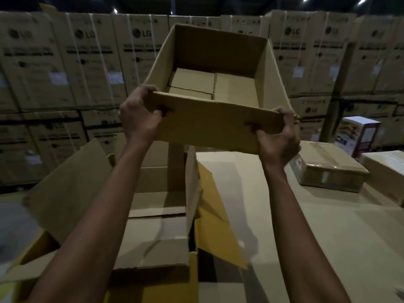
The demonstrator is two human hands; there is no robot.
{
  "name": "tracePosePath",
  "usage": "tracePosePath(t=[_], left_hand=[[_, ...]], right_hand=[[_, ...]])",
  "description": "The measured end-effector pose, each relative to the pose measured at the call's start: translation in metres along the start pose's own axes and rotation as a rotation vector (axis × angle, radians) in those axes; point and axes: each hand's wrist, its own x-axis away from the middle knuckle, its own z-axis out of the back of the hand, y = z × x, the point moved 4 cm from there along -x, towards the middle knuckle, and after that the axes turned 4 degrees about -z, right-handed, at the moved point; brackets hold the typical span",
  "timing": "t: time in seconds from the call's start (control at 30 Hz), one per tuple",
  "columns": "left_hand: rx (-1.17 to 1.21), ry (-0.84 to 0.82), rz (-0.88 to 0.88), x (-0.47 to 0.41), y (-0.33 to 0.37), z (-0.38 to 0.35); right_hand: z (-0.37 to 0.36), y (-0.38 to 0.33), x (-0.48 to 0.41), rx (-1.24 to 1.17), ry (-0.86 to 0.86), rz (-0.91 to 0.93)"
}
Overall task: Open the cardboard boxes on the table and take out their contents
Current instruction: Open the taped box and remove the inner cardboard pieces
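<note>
I hold an open cardboard box (209, 125) up in the air in front of me, tilted so its inside faces me. Nothing lies inside it; only its bottom flaps show. My left hand (140, 119) grips the near wall at its left corner. At the right corner of that wall my right hand (277, 138) grips it too. Below, a large opened box (153, 232) with raised flaps stands at the table's left end. A sealed taped box (328, 169) lies on the table (306, 237) at the right.
Another cardboard box (387, 169) sits at the far right edge, and a white and purple printed carton (358, 134) stands behind it. High stacks of big strapped cartons (65, 73) wall off the background. Floor shows at the far left.
</note>
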Motion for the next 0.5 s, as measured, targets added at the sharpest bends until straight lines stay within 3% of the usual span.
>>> tracePosePath(t=[0.27, 0.5], left_hand=[[-0.045, 0.073, 0.039, -0.032, -0.112, 0.123], [-0.097, 0.007, 0.011, -0.007, -0.165, 0.167]], right_hand=[[-0.085, -0.102, 0.086, -0.028, -0.106, 0.052], [-0.114, -0.095, 0.149, 0.010, -0.207, -0.001]])
